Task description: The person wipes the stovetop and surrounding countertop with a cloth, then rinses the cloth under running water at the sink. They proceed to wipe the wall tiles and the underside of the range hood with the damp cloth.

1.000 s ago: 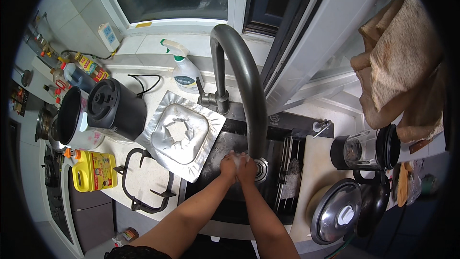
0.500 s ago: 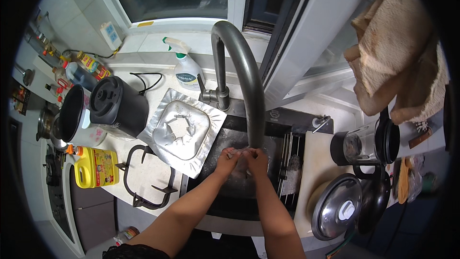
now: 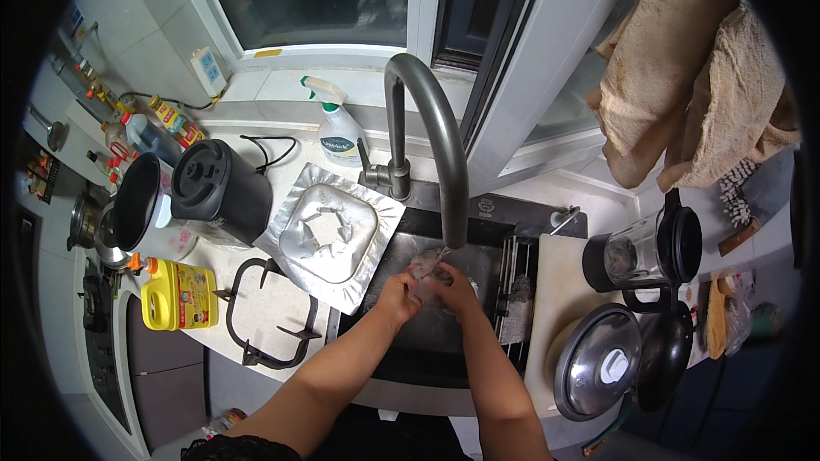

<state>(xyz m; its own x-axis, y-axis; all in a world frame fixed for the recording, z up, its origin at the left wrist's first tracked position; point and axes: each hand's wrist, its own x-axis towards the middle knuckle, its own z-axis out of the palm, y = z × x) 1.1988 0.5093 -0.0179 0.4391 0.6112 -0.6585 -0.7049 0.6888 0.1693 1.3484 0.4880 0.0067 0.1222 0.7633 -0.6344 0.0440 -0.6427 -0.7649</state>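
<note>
Over the dark sink (image 3: pixel 401 367), both my hands hold a crumpled, wet-looking greyish cloth (image 3: pixel 424 264) just below the spout of the tall grey faucet (image 3: pixel 454 171). My left hand (image 3: pixel 400 297) is closed on its left side, and the fingers of my right hand (image 3: pixel 453 290) wrap round its right side. Part of the cloth sticks up above my fingertips; more of it is hidden by them. A little water seems to run at the spout's mouth.
Left of the sink lie a foil stove liner (image 3: pixel 329 235) and a black burner grate (image 3: pixel 271 316), near a yellow jug (image 3: pixel 178 294). Behind stands a spray bottle (image 3: pixel 340 132). A rack (image 3: pixel 512 299) spans the sink's right side, beside a lidded pot (image 3: pixel 598 363) and blender jug (image 3: pixel 636 256).
My hands have drawn the cloth into a tighter bunch that shows above the fingers. My right hand has turned inward and lowered slightly. The whole view has shifted a little.
</note>
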